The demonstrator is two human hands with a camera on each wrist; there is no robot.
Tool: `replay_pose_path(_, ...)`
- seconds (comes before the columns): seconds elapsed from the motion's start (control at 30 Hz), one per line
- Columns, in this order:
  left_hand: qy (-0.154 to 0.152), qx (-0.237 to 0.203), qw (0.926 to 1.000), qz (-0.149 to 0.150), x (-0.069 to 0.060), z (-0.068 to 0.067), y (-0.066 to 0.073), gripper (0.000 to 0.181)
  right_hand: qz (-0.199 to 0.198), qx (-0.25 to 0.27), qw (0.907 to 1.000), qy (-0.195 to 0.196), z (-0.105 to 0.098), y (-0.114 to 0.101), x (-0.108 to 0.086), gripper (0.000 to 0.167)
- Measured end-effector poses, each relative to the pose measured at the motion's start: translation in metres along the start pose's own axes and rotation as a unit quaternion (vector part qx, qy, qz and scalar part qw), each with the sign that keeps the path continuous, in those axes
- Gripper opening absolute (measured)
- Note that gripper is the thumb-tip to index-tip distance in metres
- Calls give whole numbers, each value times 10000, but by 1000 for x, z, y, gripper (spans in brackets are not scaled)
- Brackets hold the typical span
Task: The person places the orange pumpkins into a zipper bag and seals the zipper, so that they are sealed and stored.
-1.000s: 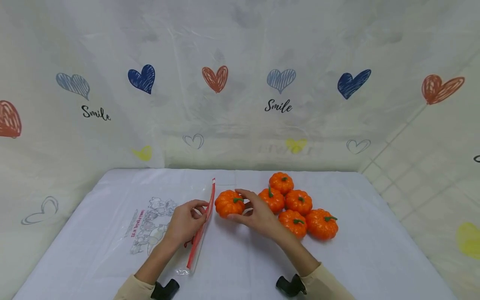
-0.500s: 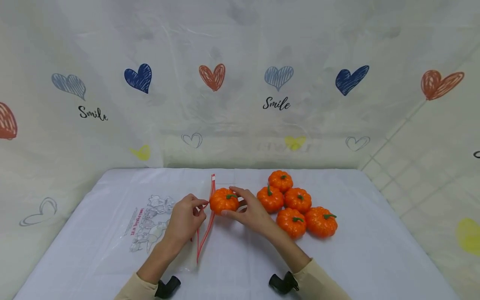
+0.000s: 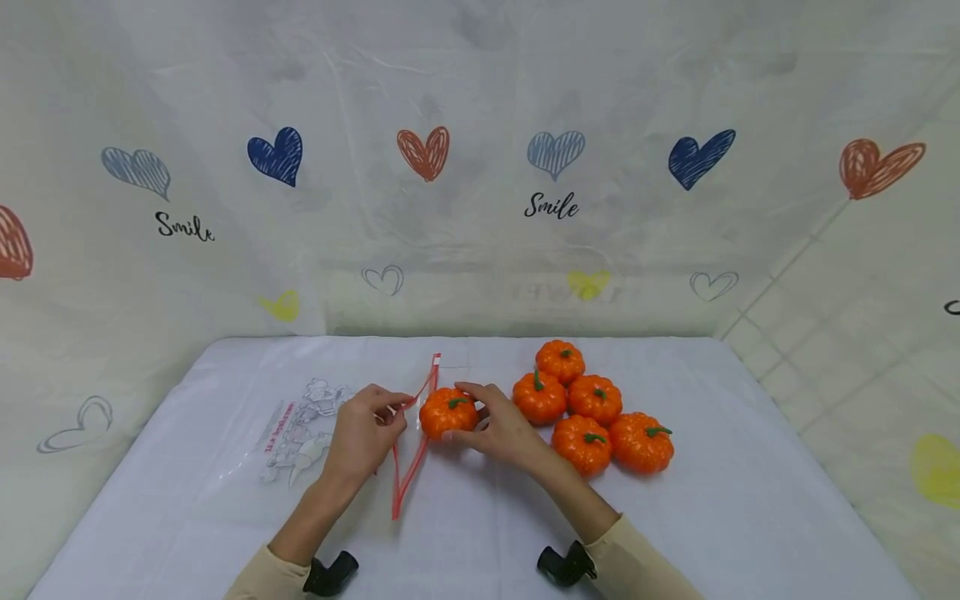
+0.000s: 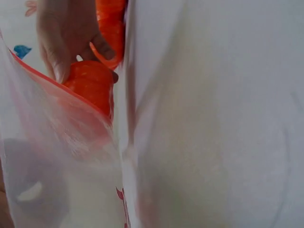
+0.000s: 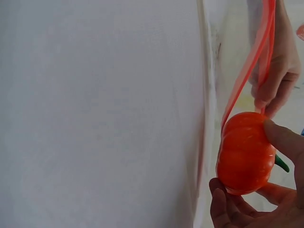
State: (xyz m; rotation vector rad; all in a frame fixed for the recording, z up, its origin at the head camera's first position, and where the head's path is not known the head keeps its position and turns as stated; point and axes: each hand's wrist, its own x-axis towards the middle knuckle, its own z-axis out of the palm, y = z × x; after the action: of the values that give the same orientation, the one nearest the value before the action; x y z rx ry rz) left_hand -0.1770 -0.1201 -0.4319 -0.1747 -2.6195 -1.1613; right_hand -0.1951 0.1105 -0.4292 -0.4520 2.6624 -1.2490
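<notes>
A clear plastic bag with a red-edged mouth lies on the left of the white table, its mouth spread apart. My left hand pinches one red edge between thumb and fingers. In my right hand is an orange pumpkin with a green stem, gripped between thumb and fingers right at the bag's mouth. The right wrist view has this pumpkin beside the red strips. Seen from the left wrist, the bag film covers the lower part of the pumpkin.
Several more orange pumpkins stand grouped to the right of my right hand. Line drawings and red lettering show on the bag's flat part. Behind the table hangs a pale sheet printed with hearts.
My right hand has carried the pumpkin left to the bag's mouth. The red edges, close together before, now stand apart, with my left hand drawing one edge leftward.
</notes>
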Motion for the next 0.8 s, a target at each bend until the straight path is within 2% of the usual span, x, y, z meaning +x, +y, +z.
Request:
replay_pose_path(0.37, 279, 28, 9996, -27, -1, -3, 5, 20, 176, -74, 9997, -147, 2, 3, 2, 77)
replay_pose_path(0.63, 735, 504, 9953, 369, -3, -4, 8, 15, 243, -245, 9991, -231, 5, 3, 0, 78)
replay_pose_path(0.8, 911, 659, 9926, 452, -4, -3, 8, 14, 265, -222, 9991, -253, 6, 0, 1, 79)
